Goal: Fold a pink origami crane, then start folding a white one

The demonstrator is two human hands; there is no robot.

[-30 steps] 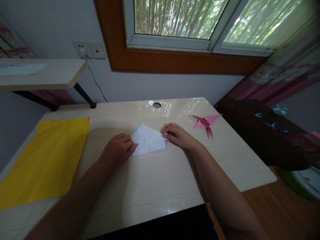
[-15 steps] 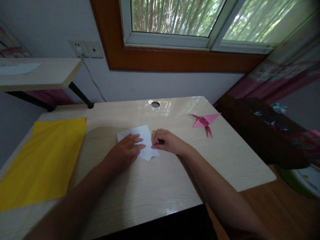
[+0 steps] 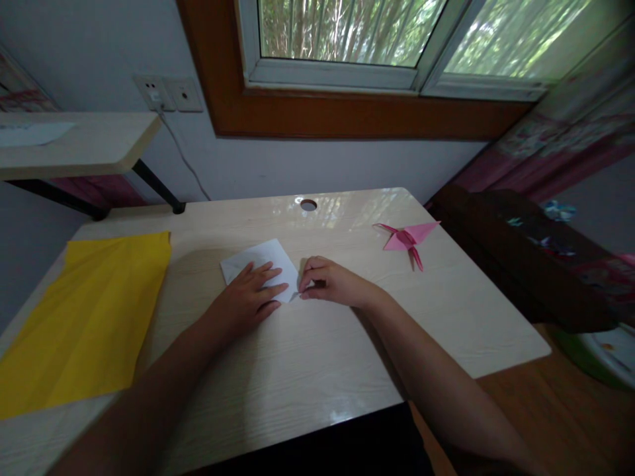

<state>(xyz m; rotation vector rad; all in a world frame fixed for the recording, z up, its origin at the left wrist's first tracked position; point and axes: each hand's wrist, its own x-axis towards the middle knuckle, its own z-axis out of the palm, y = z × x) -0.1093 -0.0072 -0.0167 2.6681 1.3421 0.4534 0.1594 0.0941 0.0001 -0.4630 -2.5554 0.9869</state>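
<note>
A folded sheet of white paper (image 3: pixel 262 254) lies flat on the pale wood-grain table, one corner pointing away from me. Across its left and near part rests my left hand (image 3: pixel 252 292), palm down with the fingers spread, pressing it against the tabletop. My right hand (image 3: pixel 322 281) is at the paper's right corner, thumb and fingers pinched on that small tip. Part of the paper is covered by my left fingers, so its near edge is partly hidden.
A large yellow sheet (image 3: pixel 94 317) lies on the table's left side. At the back right sits a pink folded-paper figure (image 3: pixel 409 238). A raised shelf (image 3: pixel 79 149) stands at the back left, and a round hole (image 3: pixel 308 205) pierces the table's far edge.
The white paper has shifted left and slightly away from me, and its right-hand flap now looks narrower. My left hand stays flat on it; my right hand keeps its pinch.
</note>
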